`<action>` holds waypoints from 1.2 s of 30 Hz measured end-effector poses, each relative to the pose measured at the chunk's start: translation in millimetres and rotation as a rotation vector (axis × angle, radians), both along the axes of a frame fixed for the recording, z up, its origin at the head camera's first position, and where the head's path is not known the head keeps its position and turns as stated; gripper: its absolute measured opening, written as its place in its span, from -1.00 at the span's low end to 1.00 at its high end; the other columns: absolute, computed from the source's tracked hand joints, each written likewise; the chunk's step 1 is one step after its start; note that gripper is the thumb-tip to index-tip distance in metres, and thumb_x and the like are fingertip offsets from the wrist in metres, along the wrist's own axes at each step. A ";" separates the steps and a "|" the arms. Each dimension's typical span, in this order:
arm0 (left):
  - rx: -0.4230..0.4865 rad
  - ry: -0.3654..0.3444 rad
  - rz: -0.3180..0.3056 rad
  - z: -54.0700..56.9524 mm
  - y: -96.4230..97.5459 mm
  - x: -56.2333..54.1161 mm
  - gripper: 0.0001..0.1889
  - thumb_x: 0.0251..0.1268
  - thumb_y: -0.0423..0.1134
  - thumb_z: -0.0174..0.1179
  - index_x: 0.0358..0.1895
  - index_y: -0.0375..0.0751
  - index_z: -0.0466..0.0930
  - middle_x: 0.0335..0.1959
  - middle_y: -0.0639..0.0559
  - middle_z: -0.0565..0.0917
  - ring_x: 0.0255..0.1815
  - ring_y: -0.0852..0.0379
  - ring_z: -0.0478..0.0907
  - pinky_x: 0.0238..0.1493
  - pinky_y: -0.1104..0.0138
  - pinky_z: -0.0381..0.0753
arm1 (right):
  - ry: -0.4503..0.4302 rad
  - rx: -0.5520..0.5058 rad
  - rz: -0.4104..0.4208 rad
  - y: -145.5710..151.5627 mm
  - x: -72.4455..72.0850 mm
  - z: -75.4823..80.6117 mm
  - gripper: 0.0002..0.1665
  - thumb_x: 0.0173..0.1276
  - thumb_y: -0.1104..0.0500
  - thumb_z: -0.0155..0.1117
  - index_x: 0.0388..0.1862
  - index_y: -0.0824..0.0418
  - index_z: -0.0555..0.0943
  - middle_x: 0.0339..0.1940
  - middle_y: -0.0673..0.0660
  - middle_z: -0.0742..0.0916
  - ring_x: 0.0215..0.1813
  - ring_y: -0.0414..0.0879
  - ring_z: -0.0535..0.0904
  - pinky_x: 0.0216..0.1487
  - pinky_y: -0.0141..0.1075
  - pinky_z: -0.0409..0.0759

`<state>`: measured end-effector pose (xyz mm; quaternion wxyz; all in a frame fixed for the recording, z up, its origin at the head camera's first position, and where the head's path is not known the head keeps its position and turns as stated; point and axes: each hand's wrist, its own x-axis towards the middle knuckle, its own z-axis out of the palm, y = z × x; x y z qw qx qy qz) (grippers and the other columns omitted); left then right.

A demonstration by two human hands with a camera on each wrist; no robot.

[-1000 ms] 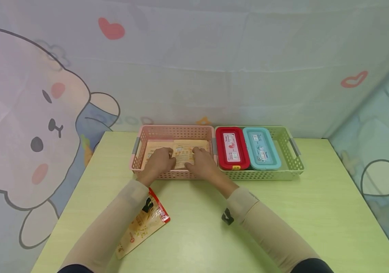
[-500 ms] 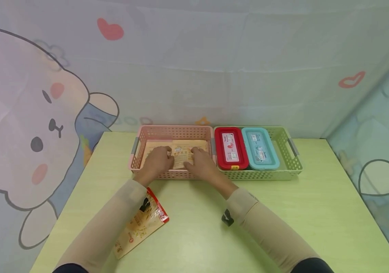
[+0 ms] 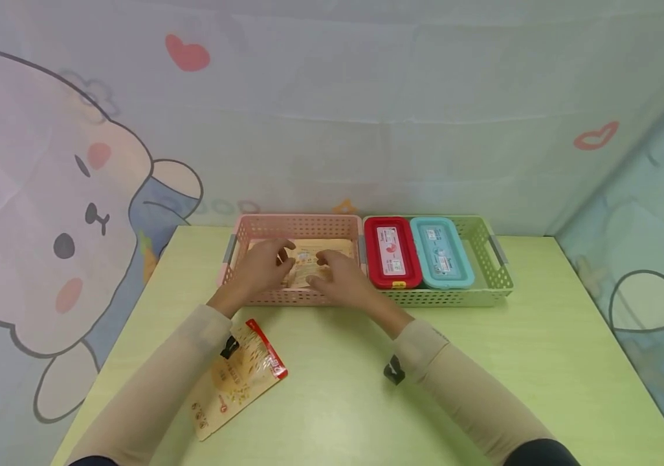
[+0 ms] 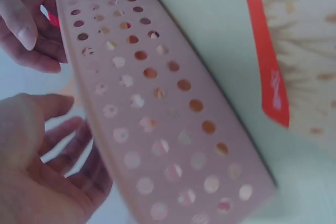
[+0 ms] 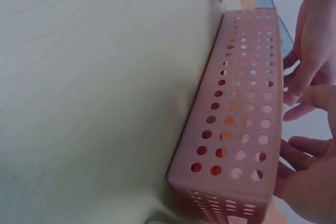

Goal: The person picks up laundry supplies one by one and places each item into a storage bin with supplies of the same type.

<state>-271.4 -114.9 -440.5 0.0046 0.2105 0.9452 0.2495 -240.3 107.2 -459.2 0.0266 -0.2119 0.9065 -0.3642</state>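
My left hand (image 3: 265, 266) is over the left part of a pink perforated basket (image 3: 309, 223), its fingers loosely bent with nothing held. Facing it, my right hand (image 3: 343, 278) hovers at the basket's right side, fingers also relaxed and no object between them. Beneath both hands, tan printed packets (image 3: 332, 246) lie flat in the basket; the hands cover parts of them. In the left wrist view the left hand (image 4: 47, 166) is beside the basket's rim. The right wrist view has the right hand (image 5: 310, 177) just past the same holed wall.
A green basket (image 3: 486, 259) adjoins the pink one, holding a red-lidded box (image 3: 393, 254) and a blue-lidded box (image 3: 442, 252). On the table (image 3: 332, 401), a tan pouch with a red top strip (image 3: 244, 382) lies partly under the left forearm. A printed cloth (image 3: 367, 110) hangs behind.
The left hand has moved left and toward me, off the packets, and its fingers have loosened. The right hand's fingers have eased off the packet too. More of the table pouch shows.
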 end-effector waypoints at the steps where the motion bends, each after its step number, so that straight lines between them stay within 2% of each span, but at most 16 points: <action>1: -0.002 0.006 -0.018 2.2 -1.2 1.1 -0.63 0.58 -0.20 0.24 0.31 -0.27 0.60 -0.13 -0.11 0.76 -0.19 0.00 0.71 -0.13 0.06 0.72 | 0.008 0.004 0.009 -0.3 0.5 1.3 -0.27 0.54 -0.04 0.36 0.48 0.39 0.45 0.37 0.28 0.65 0.40 0.18 0.57 0.39 0.06 0.55; 6: -0.005 0.039 -0.113 12.4 -6.0 6.9 -0.63 0.58 -0.17 0.26 0.29 -0.25 0.62 0.03 -0.14 0.75 0.06 -0.10 0.71 0.09 -0.02 0.69 | 0.026 0.022 0.028 -0.5 4.9 9.0 -0.24 0.53 -0.03 0.37 0.52 0.35 0.43 0.40 0.26 0.62 0.42 0.17 0.53 0.38 0.07 0.55; 9: -0.014 0.053 -0.153 18.8 -8.9 12.5 -0.63 0.58 -0.16 0.26 0.29 -0.24 0.62 0.10 -0.16 0.74 0.13 -0.12 0.70 0.12 -0.04 0.69 | 0.016 0.038 0.038 0.9 8.5 13.5 -0.23 0.53 -0.06 0.37 0.54 0.31 0.41 0.43 0.22 0.59 0.45 0.14 0.49 0.40 0.07 0.54; 17: -0.096 0.128 -0.234 35.4 -15.3 26.8 -0.64 0.57 -0.12 0.28 0.27 -0.20 0.64 0.07 -0.12 0.68 0.10 -0.12 0.67 0.09 -0.03 0.67 | 0.063 0.059 0.100 7.2 15.9 22.6 -0.24 0.52 -0.07 0.38 0.53 0.29 0.44 0.44 0.20 0.59 0.44 0.12 0.49 0.39 0.06 0.55; 21: -0.121 0.131 -0.258 40.3 -19.6 34.0 -0.64 0.54 -0.12 0.32 0.25 -0.20 0.67 0.08 -0.09 0.67 0.08 -0.09 0.66 0.10 -0.01 0.66 | 0.098 0.058 0.141 8.4 19.3 23.8 -0.28 0.50 -0.05 0.41 0.50 0.26 0.48 0.42 0.18 0.60 0.43 0.09 0.49 0.38 0.04 0.56; 25: -0.112 0.136 -0.280 45.9 -24.4 39.8 -0.65 0.51 -0.17 0.35 0.23 -0.22 0.69 0.09 -0.10 0.67 0.05 -0.08 0.63 0.11 -0.01 0.64 | 0.149 0.046 0.177 8.7 23.2 23.2 -0.37 0.50 0.02 0.43 0.43 0.24 0.54 0.32 0.15 0.64 0.37 0.05 0.50 0.36 0.00 0.56; 30: -0.107 0.111 -0.279 49.4 -32.1 45.0 -0.66 0.51 -0.18 0.35 0.21 -0.24 0.69 0.08 -0.11 0.65 0.04 -0.06 0.62 0.07 0.01 0.67 | 0.240 0.085 0.215 6.7 30.3 21.5 -0.44 0.51 0.03 0.42 0.37 0.23 0.58 0.20 0.13 0.69 0.30 0.03 0.53 0.32 -0.03 0.57; 36: -0.053 0.016 -0.280 44.8 -42.5 53.9 -0.74 0.53 -0.19 0.33 0.13 -0.23 0.69 0.05 -0.09 0.68 0.03 -0.04 0.66 0.09 0.01 0.68 | 0.323 0.163 0.295 -1.2 38.8 18.8 -0.42 0.46 -0.01 0.47 0.35 0.18 0.61 0.21 0.08 0.69 0.28 -0.01 0.53 0.30 -0.14 0.57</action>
